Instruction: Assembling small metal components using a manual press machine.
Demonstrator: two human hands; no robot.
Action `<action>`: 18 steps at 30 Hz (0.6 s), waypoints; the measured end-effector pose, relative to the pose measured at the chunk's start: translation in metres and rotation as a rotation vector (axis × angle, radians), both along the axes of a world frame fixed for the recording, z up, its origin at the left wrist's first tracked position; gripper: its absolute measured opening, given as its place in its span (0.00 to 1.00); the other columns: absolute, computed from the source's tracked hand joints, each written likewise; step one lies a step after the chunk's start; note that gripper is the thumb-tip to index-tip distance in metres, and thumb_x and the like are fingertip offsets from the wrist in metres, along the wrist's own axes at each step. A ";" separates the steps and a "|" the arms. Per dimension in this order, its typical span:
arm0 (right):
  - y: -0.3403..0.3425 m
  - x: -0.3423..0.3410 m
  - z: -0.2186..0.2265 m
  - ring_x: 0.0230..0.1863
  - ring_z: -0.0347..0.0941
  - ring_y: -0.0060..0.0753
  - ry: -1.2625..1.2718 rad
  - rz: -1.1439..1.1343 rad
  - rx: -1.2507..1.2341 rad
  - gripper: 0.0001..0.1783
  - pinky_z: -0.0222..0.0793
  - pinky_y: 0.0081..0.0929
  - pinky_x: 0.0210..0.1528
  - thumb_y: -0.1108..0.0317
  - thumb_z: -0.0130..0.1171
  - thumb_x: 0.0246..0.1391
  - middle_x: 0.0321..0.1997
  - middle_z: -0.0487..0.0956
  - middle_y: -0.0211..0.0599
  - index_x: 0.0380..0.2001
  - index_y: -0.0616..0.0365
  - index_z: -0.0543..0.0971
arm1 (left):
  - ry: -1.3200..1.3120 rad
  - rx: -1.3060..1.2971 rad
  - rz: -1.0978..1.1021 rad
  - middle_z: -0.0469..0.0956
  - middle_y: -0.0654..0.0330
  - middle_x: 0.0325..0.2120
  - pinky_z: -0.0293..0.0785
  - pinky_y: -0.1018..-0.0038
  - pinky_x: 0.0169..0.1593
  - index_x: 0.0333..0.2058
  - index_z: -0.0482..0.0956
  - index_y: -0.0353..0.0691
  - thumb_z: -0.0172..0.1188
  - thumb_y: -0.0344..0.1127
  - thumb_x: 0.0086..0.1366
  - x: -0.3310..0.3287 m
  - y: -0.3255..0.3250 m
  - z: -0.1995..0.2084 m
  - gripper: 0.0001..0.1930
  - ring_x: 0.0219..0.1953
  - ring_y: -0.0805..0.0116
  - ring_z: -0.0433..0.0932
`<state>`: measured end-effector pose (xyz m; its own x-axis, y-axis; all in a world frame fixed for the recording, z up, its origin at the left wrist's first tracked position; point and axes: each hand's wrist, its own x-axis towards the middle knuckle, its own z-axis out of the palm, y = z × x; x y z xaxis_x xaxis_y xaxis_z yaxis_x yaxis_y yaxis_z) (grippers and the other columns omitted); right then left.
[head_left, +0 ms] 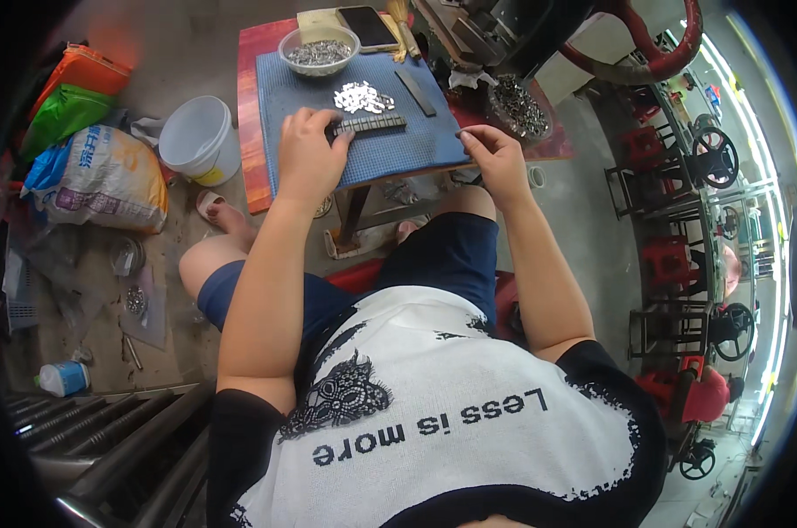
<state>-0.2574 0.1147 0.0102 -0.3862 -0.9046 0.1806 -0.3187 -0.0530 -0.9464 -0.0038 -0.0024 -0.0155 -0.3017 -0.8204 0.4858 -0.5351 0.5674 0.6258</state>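
Note:
My left hand (312,151) has its thumb and fingers closed about the left end of a dark, segmented metal strip (374,125), which lies on a blue mat (284,92). Just beyond the strip sits a loose pile of small shiny metal pieces (360,97). My right hand (497,160) is at the mat's right edge, thumb and forefinger pinched; a tiny dark bit shows at the fingertips, too small to name. A flat dark bar (415,92) rests to the right of the pile. At the back left, a white bowl (351,58) holds many small metal parts.
Behind the mat lie a phone (368,27) and a brush (404,25). A clear container of metal parts (517,107) stands right, under a machine with a red handwheel (654,70). A white bucket (196,136) and sacks (104,176) stand on the floor at left.

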 end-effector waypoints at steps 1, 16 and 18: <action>-0.003 -0.002 0.001 0.33 0.72 0.15 0.003 -0.006 0.000 0.10 0.68 0.17 0.38 0.68 0.63 0.60 0.31 0.81 0.26 0.39 0.65 0.83 | 0.000 0.006 -0.001 0.78 0.53 0.40 0.70 0.62 0.53 0.40 0.84 0.37 0.68 0.37 0.57 0.001 0.000 0.000 0.13 0.48 0.52 0.74; -0.109 0.022 0.006 0.40 0.80 0.45 0.597 0.162 0.068 0.13 0.75 0.37 0.45 0.64 0.67 0.49 0.34 0.83 0.45 0.37 0.58 0.84 | -0.024 0.028 0.016 0.76 0.54 0.39 0.69 0.61 0.52 0.39 0.84 0.41 0.68 0.34 0.56 -0.003 0.002 0.004 0.11 0.46 0.52 0.72; -0.112 0.021 0.012 0.39 0.80 0.45 0.594 0.208 0.101 0.13 0.75 0.37 0.44 0.64 0.68 0.48 0.34 0.83 0.45 0.37 0.58 0.84 | -0.046 0.034 0.025 0.76 0.54 0.39 0.69 0.61 0.52 0.40 0.84 0.42 0.68 0.35 0.56 -0.003 0.002 0.006 0.12 0.46 0.52 0.72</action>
<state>-0.2363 0.0024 0.0221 -0.0603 -0.9737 0.2197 -0.7835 -0.0902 -0.6148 -0.0067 -0.0008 -0.0096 -0.3025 -0.8434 0.4440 -0.5772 0.5327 0.6188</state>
